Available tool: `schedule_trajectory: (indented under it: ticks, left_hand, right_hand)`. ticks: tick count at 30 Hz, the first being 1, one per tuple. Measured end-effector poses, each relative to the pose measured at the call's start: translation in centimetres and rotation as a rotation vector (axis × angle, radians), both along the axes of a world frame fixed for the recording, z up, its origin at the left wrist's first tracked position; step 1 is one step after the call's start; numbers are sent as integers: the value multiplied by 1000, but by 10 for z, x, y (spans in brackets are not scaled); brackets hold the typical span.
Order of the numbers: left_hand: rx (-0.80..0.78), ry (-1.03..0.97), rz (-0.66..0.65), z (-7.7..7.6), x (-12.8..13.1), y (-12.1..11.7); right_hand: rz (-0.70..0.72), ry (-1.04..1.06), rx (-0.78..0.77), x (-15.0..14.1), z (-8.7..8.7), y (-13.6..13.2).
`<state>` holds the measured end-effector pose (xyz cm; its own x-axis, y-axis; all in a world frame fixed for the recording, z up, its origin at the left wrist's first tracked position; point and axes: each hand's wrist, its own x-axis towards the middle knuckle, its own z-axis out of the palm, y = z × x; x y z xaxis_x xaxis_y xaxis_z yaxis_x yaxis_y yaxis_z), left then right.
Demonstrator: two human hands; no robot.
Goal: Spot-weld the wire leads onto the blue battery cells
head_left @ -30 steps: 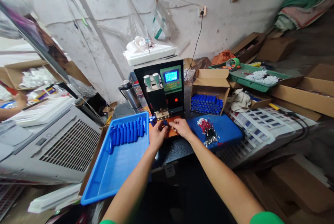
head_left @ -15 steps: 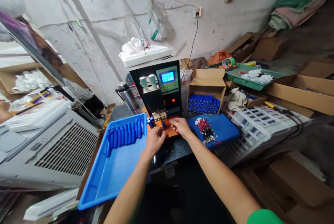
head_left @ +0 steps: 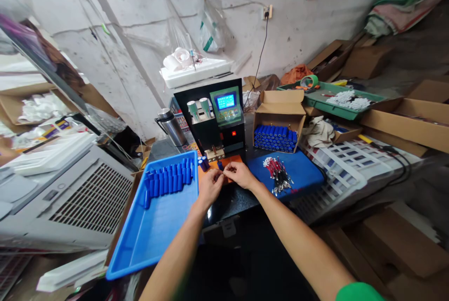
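A blue battery cell (head_left: 220,164) stands upright on the orange plate (head_left: 235,160), just below the electrodes of a black spot welder (head_left: 228,142). My left hand (head_left: 211,185) is in front of the cell, its thumb and forefinger pinched together. From the right, my right hand (head_left: 240,174) is also closed in a pinch, its fingertips almost meeting the left ones. Whatever lies between the fingertips is too small to make out. More blue cells (head_left: 203,164) stand on the plate's left side, behind my left hand.
A blue tray (head_left: 157,235) with rows of cells is at left. At right, a cardboard box (head_left: 278,104) holds more cells behind a blue pad (head_left: 305,172) bearing red and black wire leads (head_left: 278,175). A steel flask (head_left: 171,127) stands left of the welder.
My right hand has moved left and slightly down, bringing its fingertips to those of my left hand. My left hand stays near the same spot, its fingers drawn a little closer.
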<state>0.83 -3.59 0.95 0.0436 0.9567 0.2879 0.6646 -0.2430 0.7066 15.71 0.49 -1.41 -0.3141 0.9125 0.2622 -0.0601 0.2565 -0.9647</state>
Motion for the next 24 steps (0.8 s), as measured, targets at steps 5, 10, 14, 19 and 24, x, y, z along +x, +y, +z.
schedule_trajectory:
  ticks: [5,10,14,19,24]
  left_hand:
    - [185,24,64,7,-4,-5]
    - [206,72,-31,0,-7,-1]
    - [148,109,-72,-9,-7,3]
    - [74,74,-153,-14,-7,4]
    - [5,-69,-150,-12,-6,5]
  right_hand:
    - [-104,85,-101,4,6,1]
    - [-91,216,-265,6,9,1]
    - [-97,269,-307,8,10,1]
    - [-140,318,-353,10,12,1]
    - [-165,328,-377,9,14,1]
